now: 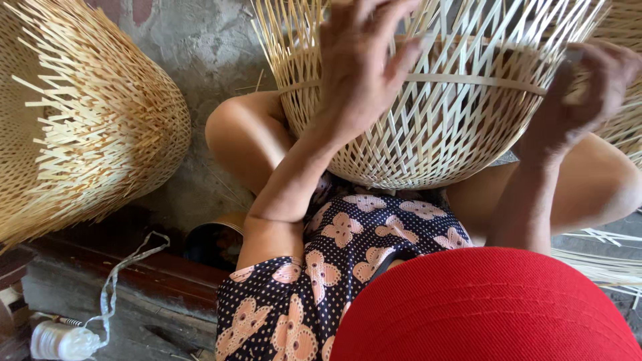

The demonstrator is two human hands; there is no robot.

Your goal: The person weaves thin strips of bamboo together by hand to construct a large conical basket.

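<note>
Our left hand (364, 60) lies spread on one basket (428, 113), our right hand (592, 90) seemingly pinching its rim; two baskets (80, 120) lie aside.

Unfinished bamboo basket (428, 127): pale, split-bamboo strips woven in an open diagonal lattice. The rounded bowl-shaped body rests between the seated person's knees, closed end toward the lap. A single horizontal strip bands the body near its upper part. Above the band, loose unwoven strip ends fan outward and upward. The weave tightens toward the rounded base.
</note>
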